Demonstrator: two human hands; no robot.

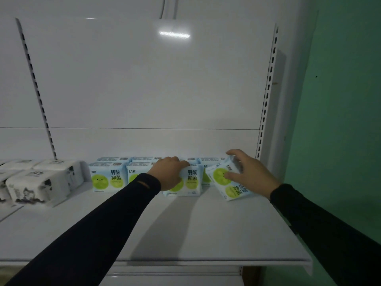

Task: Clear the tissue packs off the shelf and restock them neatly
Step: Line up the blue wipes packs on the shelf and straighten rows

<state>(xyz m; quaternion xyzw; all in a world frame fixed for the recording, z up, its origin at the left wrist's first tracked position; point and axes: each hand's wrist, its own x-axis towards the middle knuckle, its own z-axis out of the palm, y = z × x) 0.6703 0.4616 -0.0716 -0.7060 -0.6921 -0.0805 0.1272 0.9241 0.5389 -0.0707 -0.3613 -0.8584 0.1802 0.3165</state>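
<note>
Several light-blue tissue packs with green circles stand in rows at the back of the white shelf [206, 230]. My left hand [169, 172] grips the top of an upright pack [190, 181] that stands in front of the row. My right hand [246, 173] grips another pack [226, 182], tilted sideways at the right end of the row, its lower corner touching the shelf. One more upright pack [106, 179] stands at the row's left end. Both arms wear black sleeves.
White tissue packs with black ink prints [39, 182] lie on the neighbouring shelf at the left. Slotted uprights [266, 104] frame the white back panel. A green wall [340, 120] stands to the right. The shelf's front half is bare.
</note>
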